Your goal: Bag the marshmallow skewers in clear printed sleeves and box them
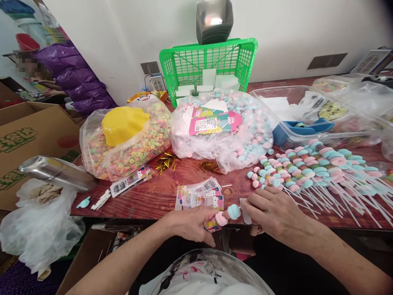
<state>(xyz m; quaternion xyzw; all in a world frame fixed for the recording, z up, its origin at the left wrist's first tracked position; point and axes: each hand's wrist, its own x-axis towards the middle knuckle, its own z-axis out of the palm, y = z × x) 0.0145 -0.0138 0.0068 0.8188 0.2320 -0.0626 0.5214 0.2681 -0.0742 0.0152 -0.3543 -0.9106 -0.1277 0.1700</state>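
My left hand (pixel 196 223), at the table's front edge, is closed around a candy skewer (pixel 233 212). Pink and pale blue marshmallow twists show on it, with a brownish piece between them. A colourful printed wrapper (pixel 212 224) shows under my left fingers, partly hidden. My right hand (pixel 272 209) is just beyond the skewer's blue end, fingers pressed together. A whitish, see-through piece (pixel 246 211) shows at its fingertips; whether they grip it or the skewer's tip is unclear. Printed clear wrappers (pixel 201 194) lie flat behind my left hand. Many finished-looking marshmallow skewers (pixel 307 164) are piled to the right.
Behind are a bag of candy rings (pixel 138 141) with a yellow bowl-like piece, a bag of marshmallows (pixel 251 135) and a green basket (pixel 208 51). A steel flask (pixel 58 174) lies left. A clear tub (pixel 294 92) stands right. Another person sits far left.
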